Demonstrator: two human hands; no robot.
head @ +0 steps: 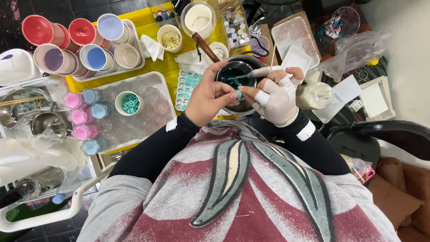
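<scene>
Your left hand (209,96) and gloved right hand (277,96) meet at the near rim of the metal pot (236,76) of teal liquid, fingers (233,95) pinching a small teal piece (238,93) between them, while a thin stick (255,74) slants leftward from the right hand into the pot.

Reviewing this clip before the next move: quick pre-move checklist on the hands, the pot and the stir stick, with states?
1. Left hand steadies the dark pot at its rim: ok.
2. Right hand, in a pale fingerless glove, holds the thin stick: ok.
3. Stick tip in the teal liquid: ok.
4. Small teal piece pinched between the fingertips of both hands: cannot tell who grips it.
5. Pot sits level: cannot tell, hands cover its base.
6. Mould sheet with teal pieces lies close beside the pot: ok.
</scene>
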